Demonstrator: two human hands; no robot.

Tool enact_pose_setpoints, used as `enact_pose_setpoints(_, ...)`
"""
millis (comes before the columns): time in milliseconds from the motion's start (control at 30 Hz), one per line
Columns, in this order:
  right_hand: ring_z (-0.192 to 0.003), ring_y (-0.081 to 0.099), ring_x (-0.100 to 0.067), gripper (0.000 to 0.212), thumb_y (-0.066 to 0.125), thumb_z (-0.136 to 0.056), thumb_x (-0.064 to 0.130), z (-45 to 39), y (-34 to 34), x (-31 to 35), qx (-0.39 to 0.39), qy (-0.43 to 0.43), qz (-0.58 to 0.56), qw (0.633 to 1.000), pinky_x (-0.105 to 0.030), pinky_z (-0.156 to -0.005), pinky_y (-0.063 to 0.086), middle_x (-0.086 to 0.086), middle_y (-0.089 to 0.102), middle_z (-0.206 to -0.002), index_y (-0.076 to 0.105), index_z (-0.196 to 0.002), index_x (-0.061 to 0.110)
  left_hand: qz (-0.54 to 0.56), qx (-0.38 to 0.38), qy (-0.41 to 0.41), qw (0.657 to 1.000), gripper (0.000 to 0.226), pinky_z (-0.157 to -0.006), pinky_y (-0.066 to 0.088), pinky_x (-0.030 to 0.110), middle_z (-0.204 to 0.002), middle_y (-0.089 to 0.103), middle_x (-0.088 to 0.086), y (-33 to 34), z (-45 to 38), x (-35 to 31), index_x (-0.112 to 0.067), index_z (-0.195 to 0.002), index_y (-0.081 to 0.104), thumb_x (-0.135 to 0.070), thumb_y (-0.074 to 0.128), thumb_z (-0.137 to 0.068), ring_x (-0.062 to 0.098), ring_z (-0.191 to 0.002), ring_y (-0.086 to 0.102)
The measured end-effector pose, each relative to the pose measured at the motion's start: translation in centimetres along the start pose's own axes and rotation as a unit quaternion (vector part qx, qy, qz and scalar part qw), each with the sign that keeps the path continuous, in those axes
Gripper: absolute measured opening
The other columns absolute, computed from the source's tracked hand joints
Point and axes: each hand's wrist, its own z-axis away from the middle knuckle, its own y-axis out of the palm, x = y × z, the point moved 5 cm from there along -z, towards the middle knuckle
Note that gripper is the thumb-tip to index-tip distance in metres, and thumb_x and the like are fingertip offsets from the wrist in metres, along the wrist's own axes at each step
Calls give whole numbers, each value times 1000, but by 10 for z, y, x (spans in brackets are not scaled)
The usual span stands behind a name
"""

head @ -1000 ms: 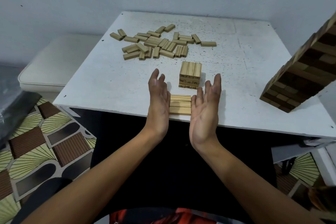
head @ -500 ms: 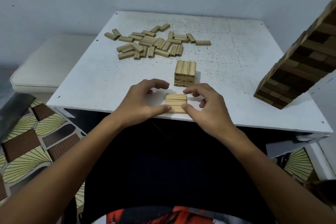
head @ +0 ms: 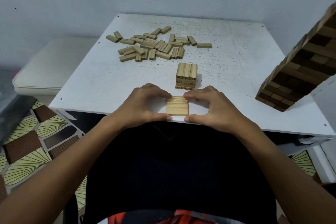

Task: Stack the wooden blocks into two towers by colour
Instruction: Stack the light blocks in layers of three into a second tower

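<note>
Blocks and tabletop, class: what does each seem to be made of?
The row of three blocks between both hands: pale, seemingly unvarnished wood, with visible grain lines. The tabletop: probably painted board, matte white, with dark specks where the coating looks chipped.

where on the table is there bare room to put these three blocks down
Bare patches: the white table between the short light stack and the dark tower, and the near-left part below the loose pile. The far left is crowded; so is the front edge, by both hands and the row.

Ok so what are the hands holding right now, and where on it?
Both hands hold the row of three light blocks at its short ends: left hand on the left end, right hand on the right end.
</note>
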Motion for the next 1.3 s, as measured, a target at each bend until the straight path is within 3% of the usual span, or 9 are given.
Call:
enact_pose_setpoints(300, -111, 46, -2, 59, 85, -68, 35, -3, 1, -4, -22, 5, -9, 1000, -20, -95, 34, 8, 56, -118, 64, -123, 32, 5, -2, -7, 1000, 55, -95, 47, 26, -109, 64, -9, 0, -2, 0, -30, -107, 72, -55, 80, -59, 1, -104, 58)
enact_pose_setpoints(467, -105, 44, 4, 55, 85, -70, 33, -2, 2, -4, -33, -1, -20, 999, -4, -85, 30, 22, 49, -104, 66, -121, 31, 17, -7, -13, 1000, 63, -94, 47, 26, -108, 65, -9, -1, -3, 1, -30, -106, 73, -65, 74, -54, 3, -103, 59)
enact_pose_setpoints(700, -109, 51, -2, 52, 84, -70, 30, 0, 7, -3, -57, -30, -40, 997, -20, -97, 42, 10, 59, -114, 67, -119, 28, 30, -7, -10, 999, 51, -87, 45, 16, -110, 66, -13, -1, -7, 0, -32, -105, 68, -50, 81, -59, 0, -104, 58)
enact_pose_setpoints(800, -98, 52, 3, 47, 85, -68, 29, 1, 4, -3, -88, -60, -57, 993, -10, -80, 42, 11, 62, -110, 68, -112, 28, 50, -22, 6, 999, 52, -85, 43, 13, -108, 68, -16, -6, -9, -2, -27, -108, 67, -39, 83, -60, -3, -102, 58)
enact_pose_setpoints(867, -93, 52, 6, 47, 83, -65, 33, 1, -1, 0, -119, -86, -56, 988, -6, -71, 39, 16, 61, -105, 69, -110, 27, 49, -38, 27, 998, 54, -87, 46, 19, -108, 68, -16, -12, -12, -6, -23, -109, 68, -38, 84, -60, 0, -104, 59)
enact_pose_setpoints(1000, -89, 50, 11, 48, 79, -62, 31, -6, -18, 8, -166, -129, -48, 976, -4, -72, 36, 19, 59, -100, 68, -108, 23, 52, -65, 78, 993, 57, -88, 48, 24, -106, 69, -11, -24, -25, -17, -16, -108, 65, -34, 84, -59, 5, -104, 62)
enact_pose_setpoints(1133, -82, 50, 1, 49, 78, -62, 30, -23, -34, 4, -182, -126, -50, 974, -6, -71, 34, 17, 61, -101, 66, -109, 27, 54, -71, 83, 992, 62, -85, 48, 20, -105, 69, -11, -34, -49, -22, -17, -111, 58, -25, 87, -57, -1, -103, 62)
enact_pose_setpoints(1300, -81, 49, -6, 52, 76, -63, 30, -45, -51, -5, -181, -102, -87, 974, -9, -67, 34, 16, 63, -102, 61, -113, 31, 71, -48, 74, 994, 66, -83, 48, 20, -104, 69, -13, -39, -84, -24, -18, -110, 55, -38, 83, -54, -2, -103, 62)
